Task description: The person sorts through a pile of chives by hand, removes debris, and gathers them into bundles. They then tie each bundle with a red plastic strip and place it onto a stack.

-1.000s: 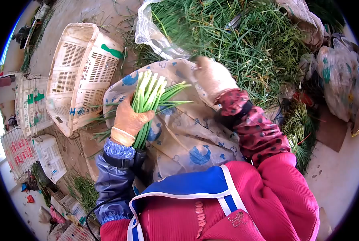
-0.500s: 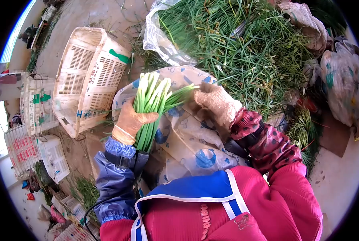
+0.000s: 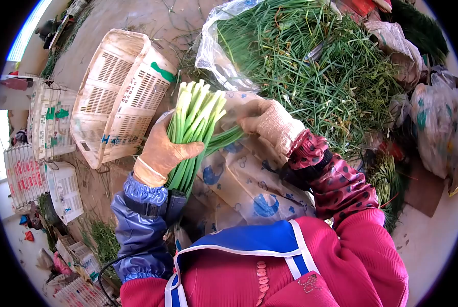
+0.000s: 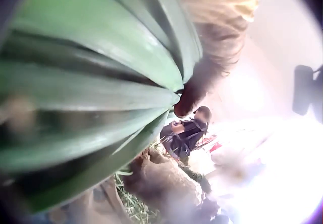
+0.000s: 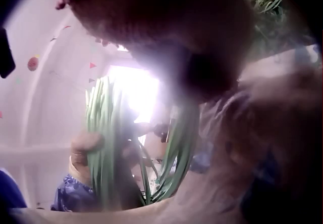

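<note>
Yard floor, heap of cut greens: bunch-gathering step, by the look of it.
Your left hand grips the bunch; your right hand pinches its stray leaf ends. Next likely calls for tucking them in.

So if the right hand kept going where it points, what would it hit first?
The right hand would likely meet the bunch of green stalks in the left hand; depth is unclear.

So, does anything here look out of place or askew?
Mostly the white crate, tipped on its side on the ground beside the left hand. Also, a few leaves bend sideways out of the bundle of green stalks into the right hand.
</note>
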A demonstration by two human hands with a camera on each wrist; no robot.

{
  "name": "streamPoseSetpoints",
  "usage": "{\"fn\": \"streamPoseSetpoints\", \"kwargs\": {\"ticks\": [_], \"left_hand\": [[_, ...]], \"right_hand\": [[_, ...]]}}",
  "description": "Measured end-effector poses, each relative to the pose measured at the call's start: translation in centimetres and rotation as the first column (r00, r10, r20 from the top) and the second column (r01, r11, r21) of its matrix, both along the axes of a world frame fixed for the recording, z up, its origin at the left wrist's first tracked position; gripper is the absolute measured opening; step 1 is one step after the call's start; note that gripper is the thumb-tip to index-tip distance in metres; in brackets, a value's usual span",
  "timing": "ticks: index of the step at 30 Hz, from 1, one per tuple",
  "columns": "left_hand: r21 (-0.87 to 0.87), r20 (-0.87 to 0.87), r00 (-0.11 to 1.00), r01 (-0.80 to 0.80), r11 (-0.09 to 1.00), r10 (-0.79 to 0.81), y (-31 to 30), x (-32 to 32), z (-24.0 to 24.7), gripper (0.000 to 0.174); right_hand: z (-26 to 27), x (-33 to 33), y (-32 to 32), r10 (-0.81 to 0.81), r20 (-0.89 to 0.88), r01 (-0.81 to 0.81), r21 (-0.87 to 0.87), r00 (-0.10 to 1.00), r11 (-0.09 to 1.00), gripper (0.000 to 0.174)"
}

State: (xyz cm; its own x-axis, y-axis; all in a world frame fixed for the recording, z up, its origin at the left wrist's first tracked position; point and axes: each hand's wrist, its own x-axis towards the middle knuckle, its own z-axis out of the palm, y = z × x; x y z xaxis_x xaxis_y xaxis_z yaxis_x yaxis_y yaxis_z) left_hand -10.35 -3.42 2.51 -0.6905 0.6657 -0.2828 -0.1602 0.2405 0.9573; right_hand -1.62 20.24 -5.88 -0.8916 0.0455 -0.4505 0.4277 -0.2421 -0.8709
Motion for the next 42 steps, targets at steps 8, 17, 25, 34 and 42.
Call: {"fn": "streamPoseSetpoints", "kwargs": {"ticks": [8, 17, 25, 34, 42], "left_hand": [[0.107, 0.167, 0.986, -0.031, 0.994, 0.013, 2.0, -0.3, -1.0, 0.062], [0.041, 0.139, 0.985, 0.1, 0.994, -0.104, 2.1, -1.1, -0.8, 0.07], [-0.522, -0.56, 0.707, 0.104, 0.847, -0.432, 2.9, -0.6, 0.5, 0.075], [-0.389, -0.569, 0.81, -0.109, 0.915, -0.146, 3.9, 1.6, -1.9, 0.077], [-0.55, -0.832, 0.25, -0.486, 0.679, -0.496, 8.2, 5.9, -4.9, 0.066]], "right_hand": [[2.8, 0.3, -1.6, -0.188, -0.167, 0.044, -0.622, 0.968, 0.782, 0.034], [2.4, 0.1, -1.7, -0.194, -0.208, 0.08, -0.455, 0.959, 0.887, 0.035], [1.5, -0.1, -2.7, -0.426, -0.187, 0.297, -0.477, 0.885, 0.827, 0.035], [2.8, -0.1, -3.0, -0.382, -0.233, 0.016, -0.836, 0.894, 0.548, 0.074], [1.8, -2.9, -3.3, -0.476, -0.137, 0.293, -0.633, 0.869, 0.716, 0.044]]}}
